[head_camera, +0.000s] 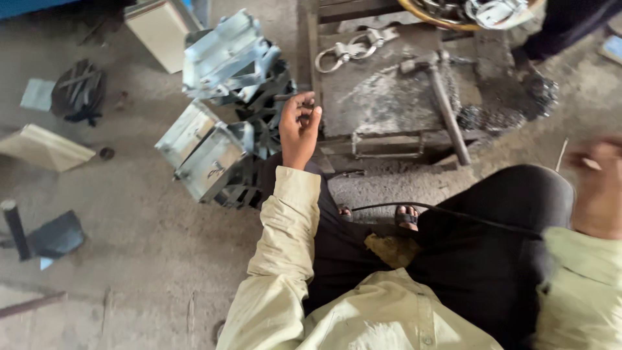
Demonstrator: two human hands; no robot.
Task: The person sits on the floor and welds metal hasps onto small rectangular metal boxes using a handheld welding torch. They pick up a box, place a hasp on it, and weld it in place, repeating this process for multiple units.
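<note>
A grey concrete floor [149,259] fills most of the view, dusty and scattered with scraps. On it, in front of the seated person, lies a low dark metal work plate [382,97] with a welded frame along its near edge; it takes up the upper middle. A long hammer [447,110] lies across the right of that plate, head away from the person, handle running down toward the near edge. To the left of the plate is a heap of shiny folded sheet-metal boxes [214,116], tipped at different angles and mixed with dark metal strips [265,110] (the strips poke out of the pile on its right side). A pale flat board [42,148] lies well apart at the far left.

The left hand [299,126] reaches forward over the right edge of the heap, fingers curled in and pinching one of the small dark strips, just beside the plate's left rim. The right hand [599,188] is at the far right, above the dark trouser knee, smeared by motion; whether it is spread or closed cannot be told.

A thin black cable [453,214] runs across the lap. Smallest, a pair of bright metal rings [343,52] rests on the plate's far left corner.
</note>
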